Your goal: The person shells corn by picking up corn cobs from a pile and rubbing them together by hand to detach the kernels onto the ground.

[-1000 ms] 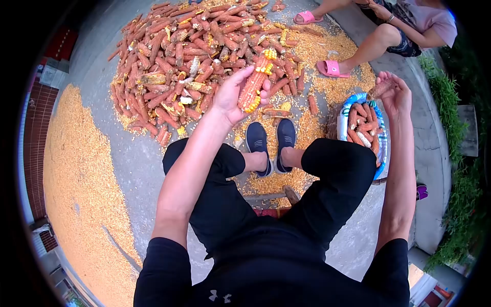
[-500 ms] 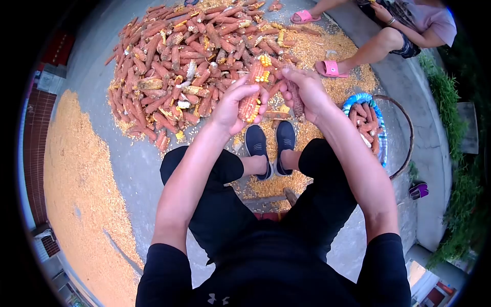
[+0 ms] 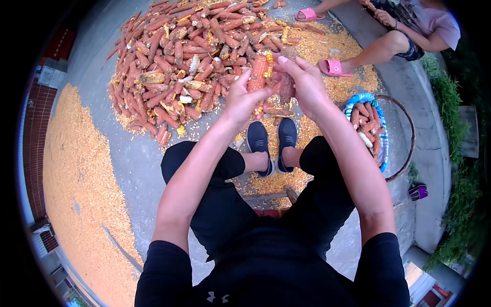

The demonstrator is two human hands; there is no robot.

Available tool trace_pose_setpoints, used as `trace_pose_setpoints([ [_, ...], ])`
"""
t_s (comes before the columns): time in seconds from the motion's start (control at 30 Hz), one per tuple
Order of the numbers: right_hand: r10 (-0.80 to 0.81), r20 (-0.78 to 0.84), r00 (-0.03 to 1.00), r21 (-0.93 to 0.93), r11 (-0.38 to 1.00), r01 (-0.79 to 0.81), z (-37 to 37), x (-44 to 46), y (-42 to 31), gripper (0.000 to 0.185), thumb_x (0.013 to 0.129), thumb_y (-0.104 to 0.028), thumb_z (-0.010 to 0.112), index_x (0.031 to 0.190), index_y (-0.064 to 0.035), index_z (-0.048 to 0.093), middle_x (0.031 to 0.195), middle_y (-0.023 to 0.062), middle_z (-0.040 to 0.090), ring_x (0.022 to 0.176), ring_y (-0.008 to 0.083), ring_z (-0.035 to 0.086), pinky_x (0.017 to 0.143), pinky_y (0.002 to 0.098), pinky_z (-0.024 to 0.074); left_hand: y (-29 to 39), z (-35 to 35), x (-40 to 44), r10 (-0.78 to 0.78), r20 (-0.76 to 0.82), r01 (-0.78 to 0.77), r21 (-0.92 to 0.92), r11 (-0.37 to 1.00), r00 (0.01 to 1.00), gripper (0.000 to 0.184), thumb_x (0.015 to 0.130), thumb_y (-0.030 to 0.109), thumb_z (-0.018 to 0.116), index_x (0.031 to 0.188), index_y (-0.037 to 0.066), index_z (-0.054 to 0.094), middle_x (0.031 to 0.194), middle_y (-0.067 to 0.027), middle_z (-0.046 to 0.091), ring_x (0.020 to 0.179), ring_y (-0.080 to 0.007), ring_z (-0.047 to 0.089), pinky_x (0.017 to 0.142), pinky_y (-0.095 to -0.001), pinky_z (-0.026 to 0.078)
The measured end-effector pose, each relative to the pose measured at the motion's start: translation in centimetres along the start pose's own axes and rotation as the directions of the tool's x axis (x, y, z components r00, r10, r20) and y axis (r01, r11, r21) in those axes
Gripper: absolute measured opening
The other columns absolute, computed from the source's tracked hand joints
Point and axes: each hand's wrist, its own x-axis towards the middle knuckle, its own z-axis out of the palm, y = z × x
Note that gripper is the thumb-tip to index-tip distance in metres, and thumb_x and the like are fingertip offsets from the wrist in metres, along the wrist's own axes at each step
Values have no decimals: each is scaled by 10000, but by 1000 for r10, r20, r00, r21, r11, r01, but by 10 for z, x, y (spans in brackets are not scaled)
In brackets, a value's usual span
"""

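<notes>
My left hand (image 3: 242, 102) is wrapped round a corn cob (image 3: 258, 74), mostly stripped to its reddish core, with yellow kernels left along its right side. In my right hand (image 3: 309, 87) is a bare, darker brownish-red cob (image 3: 287, 81), held upright close beside the first one. The two hands nearly meet, and the right fingertips lie against or very near the kernels; exact contact is hard to make out. Beyond them lies a large pile of cobs (image 3: 169, 66), most of them bare, some with patches of kernels.
Loose kernels (image 3: 82, 174) spread widely on the left and under my shoes (image 3: 258, 140). A blue-rimmed basket (image 3: 384, 146) with a curved handle holds cobs on the right. Another person in pink sandals (image 3: 335, 67) sits at upper right. A purple shoe (image 3: 418, 192) lies far right.
My left-hand cob has turned more upright, showing more bare core. The right-hand cob has swung up and left, close against it. The other person's hands have shifted.
</notes>
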Motion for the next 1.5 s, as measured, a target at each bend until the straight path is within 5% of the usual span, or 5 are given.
trace_pose_setpoints([
  [0.3,-401,72,913,-510,772,379,7,9,30,444,995,-283,601,1380,-61,591,968,96,739,870,140,681,750,304,534,-11,42,-13,398,11,-317,624,714,917,571,789,-19,672,1325,-32,475,1124,-172,650,1034,-244,666,892,-366,519],
  [0.8,-779,50,625,-415,553,723,-9,36,30,411,999,-304,605,1262,11,602,851,158,715,649,243,685,621,377,545,15,24,-8,0,399,193,-443,876,917,436,942,90,556,1343,32,392,824,-84,503,631,-143,501,437,-234,368],
  [0.9,-287,-33,957,-60,957,285,-16,19,14,329,1035,-303,551,1155,-9,637,775,92,671,558,144,604,506,295,478,13,17,-3,44,445,250,-578,777,894,411,957,115,544,1339,31,417,847,-84,506,630,-145,498,432,-238,376],
  [1.3,-153,-99,983,-196,972,131,-9,25,20,480,1005,-431,560,951,38,651,679,116,635,586,199,611,556,346,465,-12,28,-3,442,89,-308,837,453,893,440,898,35,619,1302,-26,456,1029,-276,689,960,-437,685,807,-487,529],
  [1.5,-494,-33,869,-643,676,359,-14,31,33,431,1038,-308,514,1294,18,632,1039,158,751,934,254,726,861,392,546,-23,34,-6,390,133,-392,572,720,911,327,915,58,591,1208,-45,488,900,-217,646,683,-325,658,610,-401,520],
])
